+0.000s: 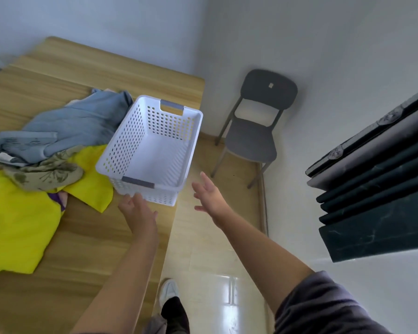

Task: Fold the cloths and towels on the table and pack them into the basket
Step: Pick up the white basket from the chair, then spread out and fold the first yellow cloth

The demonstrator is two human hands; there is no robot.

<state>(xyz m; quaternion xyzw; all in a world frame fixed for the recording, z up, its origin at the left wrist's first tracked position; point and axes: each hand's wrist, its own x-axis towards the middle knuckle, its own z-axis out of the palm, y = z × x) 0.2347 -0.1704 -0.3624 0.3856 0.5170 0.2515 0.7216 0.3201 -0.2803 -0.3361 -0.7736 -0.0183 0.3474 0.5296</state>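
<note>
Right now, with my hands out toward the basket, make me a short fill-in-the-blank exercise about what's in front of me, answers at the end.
1. The white basket on the table is ___ inside.
2. The biggest cloth, lying nearest the person, is ___ in colour.
3. The left hand and the right hand hold ___.
4. The chair stands on the ___.
Answers: empty; yellow; nothing; floor.
</note>
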